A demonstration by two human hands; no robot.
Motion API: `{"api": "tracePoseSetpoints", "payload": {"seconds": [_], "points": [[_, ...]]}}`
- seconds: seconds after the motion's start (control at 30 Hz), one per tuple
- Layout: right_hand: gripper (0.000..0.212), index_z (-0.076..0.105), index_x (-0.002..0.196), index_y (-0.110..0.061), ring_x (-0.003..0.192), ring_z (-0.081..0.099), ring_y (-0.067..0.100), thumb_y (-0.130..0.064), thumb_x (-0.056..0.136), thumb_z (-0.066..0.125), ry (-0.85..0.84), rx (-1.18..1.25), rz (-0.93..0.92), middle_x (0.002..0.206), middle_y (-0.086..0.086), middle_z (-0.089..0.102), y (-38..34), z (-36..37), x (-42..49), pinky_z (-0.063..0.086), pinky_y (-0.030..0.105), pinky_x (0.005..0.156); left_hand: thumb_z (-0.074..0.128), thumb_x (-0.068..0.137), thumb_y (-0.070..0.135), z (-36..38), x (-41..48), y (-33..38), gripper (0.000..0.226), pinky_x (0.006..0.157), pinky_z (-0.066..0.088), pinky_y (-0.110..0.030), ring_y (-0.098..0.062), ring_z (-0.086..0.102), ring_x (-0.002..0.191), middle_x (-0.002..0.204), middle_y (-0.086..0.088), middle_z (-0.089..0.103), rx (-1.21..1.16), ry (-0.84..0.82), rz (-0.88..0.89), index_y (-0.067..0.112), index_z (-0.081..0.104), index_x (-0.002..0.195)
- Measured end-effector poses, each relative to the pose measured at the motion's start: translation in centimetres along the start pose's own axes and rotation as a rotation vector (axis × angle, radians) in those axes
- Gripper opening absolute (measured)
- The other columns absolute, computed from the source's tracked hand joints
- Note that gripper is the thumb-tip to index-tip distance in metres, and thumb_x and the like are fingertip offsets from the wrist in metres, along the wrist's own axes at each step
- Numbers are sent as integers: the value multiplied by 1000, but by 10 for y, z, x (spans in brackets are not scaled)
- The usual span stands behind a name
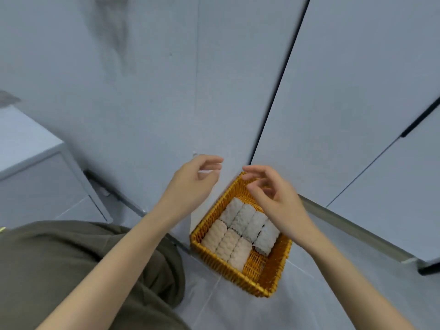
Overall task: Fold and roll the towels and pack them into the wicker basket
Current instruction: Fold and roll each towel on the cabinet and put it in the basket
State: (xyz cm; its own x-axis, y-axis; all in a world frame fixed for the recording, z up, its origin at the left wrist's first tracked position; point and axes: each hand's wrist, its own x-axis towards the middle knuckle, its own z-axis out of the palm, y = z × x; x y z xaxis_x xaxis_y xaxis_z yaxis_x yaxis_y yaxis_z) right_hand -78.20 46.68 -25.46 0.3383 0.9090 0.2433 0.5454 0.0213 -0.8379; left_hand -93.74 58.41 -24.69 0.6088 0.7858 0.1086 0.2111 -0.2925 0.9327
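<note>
An orange wicker basket (273,279) stands on the pale floor against the wall. Several rolled towels lie packed side by side in it: grey rolls (247,221) in the far row, pinkish-beige rolls (226,242) in the near row. A bare patch of basket bottom shows at the near right corner. My left hand (192,179) hovers above and left of the basket, its fingers loosely bent and holding nothing. My right hand (276,198) hangs over the basket's far right side, also loose and empty, hiding part of the far rim.
A grey wall with a dark vertical seam (278,91) rises behind the basket. A metal skirting strip (352,232) runs along the floor at right. A white cabinet (31,158) stands at left. My olive-clad knee (83,270) fills the lower left.
</note>
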Motion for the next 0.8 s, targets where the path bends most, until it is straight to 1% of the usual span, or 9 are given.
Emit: {"api": "tracePoseSetpoints", "payload": {"seconds": [0.07, 0.1, 0.2, 0.23, 0.3, 0.4, 0.57, 0.67, 0.8], "points": [[28, 58, 117, -32, 91, 61, 9, -15, 95, 54, -46, 31, -55, 106, -16, 64, -30, 6, 2, 50, 24, 80, 53, 95, 13, -23, -11, 11, 24, 73, 41, 1, 4, 58, 94, 109, 12, 63, -8, 48, 26, 26, 58, 114], [29, 57, 118, -32, 92, 61, 10, -14, 95, 54, -70, 44, -80, 106, -16, 64, -44, 10, 3, 50, 24, 82, 53, 95, 12, -35, -17, 15, 24, 74, 42, -1, 5, 58, 94, 109, 12, 63, -9, 72, 31, 26, 59, 113], [29, 58, 118, -31, 94, 62, 10, -13, 95, 55, -118, 72, -159, 106, -14, 65, -84, 28, 11, 50, 24, 84, 55, 93, 10, -71, -32, 25, 27, 79, 45, -16, 2, 60, 94, 108, 10, 66, -19, 166, 47, 34, 59, 104], [29, 58, 118, -30, 94, 62, 10, -12, 95, 55, -128, 73, -184, 106, -14, 65, -95, 34, 15, 51, 24, 84, 55, 93, 9, -83, -37, 28, 28, 78, 45, -17, 2, 60, 93, 108, 9, 67, -25, 195, 45, 35, 58, 102], [29, 59, 118, -28, 93, 62, 10, -11, 94, 56, -159, 88, -238, 105, -13, 66, -122, 54, 23, 51, 25, 83, 55, 93, 8, -114, -54, 35, 28, 75, 48, -14, 3, 61, 91, 108, 9, 67, -25, 275, 44, 33, 60, 103], [30, 60, 116, -26, 87, 62, 10, -8, 92, 56, -220, 127, -299, 103, -11, 67, -161, 89, 36, 52, 26, 80, 55, 93, 9, -163, -84, 42, 26, 79, 48, -18, -3, 62, 94, 107, 10, 67, 2, 412, 38, 27, 62, 111], [29, 60, 113, -26, 83, 59, 11, -8, 91, 55, -328, 155, -351, 102, -12, 67, -203, 147, 56, 50, 23, 77, 53, 94, 13, -231, -126, 33, 26, 82, 49, -24, -5, 62, 98, 108, 13, 67, 38, 580, -14, 30, 62, 112], [29, 60, 115, -24, 81, 58, 6, -8, 91, 55, -405, 159, -377, 103, -11, 67, -224, 187, 70, 48, 19, 77, 52, 94, 11, -268, -150, 22, 27, 79, 48, -21, -3, 60, 98, 108, 12, 66, 64, 692, -59, 28, 61, 114], [28, 59, 115, -26, 78, 58, 6, -12, 91, 56, -508, 100, -423, 106, -11, 65, -242, 245, 90, 46, 13, 71, 50, 94, 9, -310, -171, -8, 29, 66, 43, -9, -1, 58, 95, 111, 8, 64, 134, 803, -134, 24, 58, 117]]}}
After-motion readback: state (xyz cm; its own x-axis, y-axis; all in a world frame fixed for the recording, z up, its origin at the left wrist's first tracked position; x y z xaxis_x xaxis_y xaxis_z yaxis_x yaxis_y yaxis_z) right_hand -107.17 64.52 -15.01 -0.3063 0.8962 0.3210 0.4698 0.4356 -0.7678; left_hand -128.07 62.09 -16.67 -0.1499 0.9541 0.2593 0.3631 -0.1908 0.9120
